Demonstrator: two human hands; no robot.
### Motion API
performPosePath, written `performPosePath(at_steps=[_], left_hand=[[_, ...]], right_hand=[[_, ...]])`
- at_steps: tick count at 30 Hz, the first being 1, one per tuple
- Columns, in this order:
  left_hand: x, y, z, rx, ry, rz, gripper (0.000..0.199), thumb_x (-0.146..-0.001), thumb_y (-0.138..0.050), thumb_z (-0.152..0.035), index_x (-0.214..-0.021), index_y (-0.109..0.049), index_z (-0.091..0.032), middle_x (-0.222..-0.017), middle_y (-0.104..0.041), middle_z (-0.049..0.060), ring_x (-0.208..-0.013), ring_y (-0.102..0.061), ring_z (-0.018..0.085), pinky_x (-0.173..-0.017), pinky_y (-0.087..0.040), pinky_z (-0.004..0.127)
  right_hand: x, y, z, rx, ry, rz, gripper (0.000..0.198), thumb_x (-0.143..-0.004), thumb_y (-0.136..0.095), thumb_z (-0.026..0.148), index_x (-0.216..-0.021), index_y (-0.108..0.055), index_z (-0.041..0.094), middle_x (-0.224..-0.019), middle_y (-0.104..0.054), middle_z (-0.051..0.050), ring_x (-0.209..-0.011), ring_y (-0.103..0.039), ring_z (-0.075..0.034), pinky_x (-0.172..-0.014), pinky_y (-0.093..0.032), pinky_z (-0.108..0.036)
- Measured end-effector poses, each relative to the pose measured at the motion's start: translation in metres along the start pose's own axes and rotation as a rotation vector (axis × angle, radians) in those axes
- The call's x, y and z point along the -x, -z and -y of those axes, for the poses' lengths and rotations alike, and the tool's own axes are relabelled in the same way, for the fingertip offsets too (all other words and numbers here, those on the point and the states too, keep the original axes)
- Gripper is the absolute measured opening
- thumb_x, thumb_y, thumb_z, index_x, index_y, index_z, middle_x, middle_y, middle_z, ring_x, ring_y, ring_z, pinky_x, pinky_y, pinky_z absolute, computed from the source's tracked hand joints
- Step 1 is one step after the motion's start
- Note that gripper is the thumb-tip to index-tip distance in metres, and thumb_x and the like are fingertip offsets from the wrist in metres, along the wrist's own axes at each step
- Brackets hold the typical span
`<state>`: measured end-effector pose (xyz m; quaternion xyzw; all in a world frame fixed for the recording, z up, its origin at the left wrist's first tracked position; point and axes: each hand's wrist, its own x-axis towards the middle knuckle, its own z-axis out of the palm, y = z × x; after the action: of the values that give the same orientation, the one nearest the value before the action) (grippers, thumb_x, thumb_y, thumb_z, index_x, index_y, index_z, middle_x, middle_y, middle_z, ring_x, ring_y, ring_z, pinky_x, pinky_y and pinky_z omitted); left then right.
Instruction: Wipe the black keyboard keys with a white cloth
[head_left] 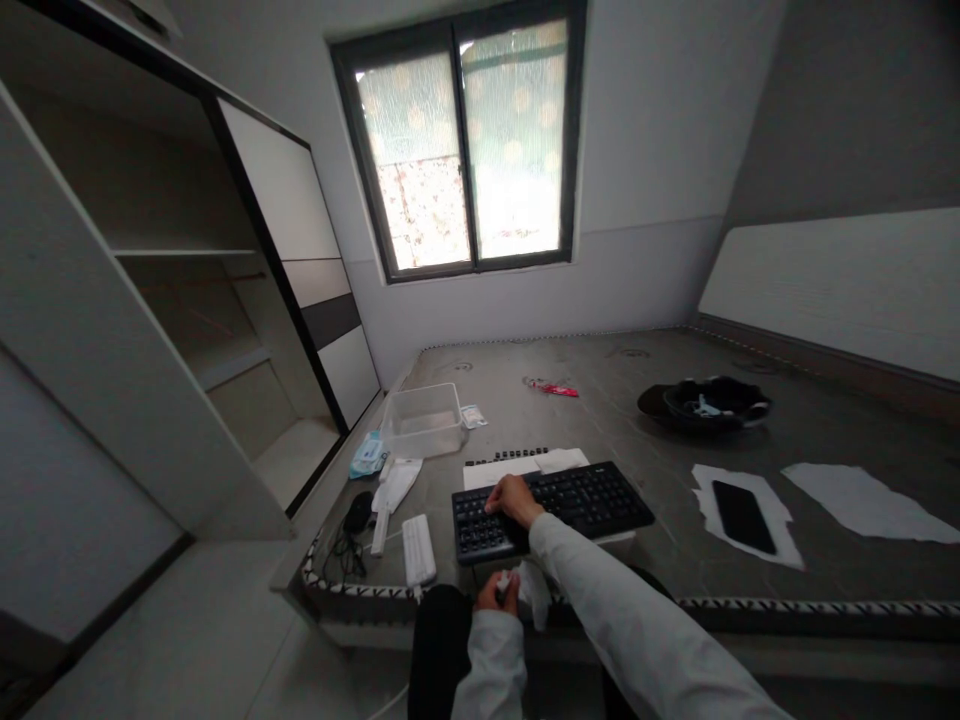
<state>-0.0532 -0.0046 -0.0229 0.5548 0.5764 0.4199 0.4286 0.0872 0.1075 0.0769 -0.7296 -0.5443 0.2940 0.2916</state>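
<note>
Scanning left to right across the grey mattress surface (600, 400): a dark mouse (358, 511) with its coiled cable lies near the left edge, beside a white brush-like tool (391, 495) and a white ribbed block (418, 549). Behind them sit a blue packet (367, 455) and a clear plastic tub (424, 420), which looks to hold nothing. Left hand (496, 592), low and close to the body, is clenched around a small white item, possibly a wipe or cloth (534, 590); exact object cannot be told at this size. Right hand (511, 496) rests on the upper left keys of the black keyboard (551, 508), fingers curled down onto them, gripping nothing that shows. A short row of dark keycaps (506, 458) lies on white paper (525, 467) just behind the keyboard. Judgement: keyboard cleaning is partly along, with some caps seemingly off and set aside, and most keys in place on the board. Further right: a red wrapper (551, 388), a dark cap (705, 403), a phone (742, 516) on torn paper, another paper sheet (862, 500).
</note>
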Motion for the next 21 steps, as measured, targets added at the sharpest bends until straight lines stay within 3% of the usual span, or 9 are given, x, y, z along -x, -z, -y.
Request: performPosePath(at_steps=[5, 10, 21], left_hand=[[0.002, 0.0, 0.002, 0.046, -0.011, -0.014, 0.07, -0.057, -0.06, -0.085, -0.073, -0.076, -0.019, -0.068, -0.077, 0.009, -0.074, -0.074, 0.03, -0.072, -0.056, 0.036], [0.005, 0.002, -0.006, 0.018, -0.009, 0.028, 0.06, -0.062, -0.061, -0.078, -0.075, -0.076, -0.02, -0.07, -0.079, 0.007, -0.077, -0.075, 0.029, -0.073, -0.056, 0.035], [0.009, -0.015, -0.017, 0.072, 0.04, 0.054, 0.039, -0.067, -0.069, -0.054, -0.08, -0.077, -0.018, -0.074, -0.081, 0.01, -0.081, -0.077, 0.033, -0.076, -0.059, 0.04]], right_hand=[[0.009, 0.003, 0.001, 0.037, -0.047, -0.037, 0.026, -0.059, -0.089, 0.038, -0.077, -0.082, 0.022, -0.082, -0.081, -0.007, -0.084, -0.075, -0.02, -0.07, -0.051, -0.022], [0.019, 0.005, 0.003, 0.084, -0.07, -0.08, 0.026, -0.062, -0.086, 0.046, -0.08, -0.082, 0.028, -0.086, -0.082, -0.005, -0.089, -0.075, -0.021, -0.074, -0.05, -0.024], [0.019, 0.012, 0.016, 0.124, -0.059, -0.056, 0.021, -0.059, -0.09, 0.038, -0.075, -0.082, 0.028, -0.082, -0.082, -0.003, -0.089, -0.076, -0.02, -0.074, -0.049, -0.022]])
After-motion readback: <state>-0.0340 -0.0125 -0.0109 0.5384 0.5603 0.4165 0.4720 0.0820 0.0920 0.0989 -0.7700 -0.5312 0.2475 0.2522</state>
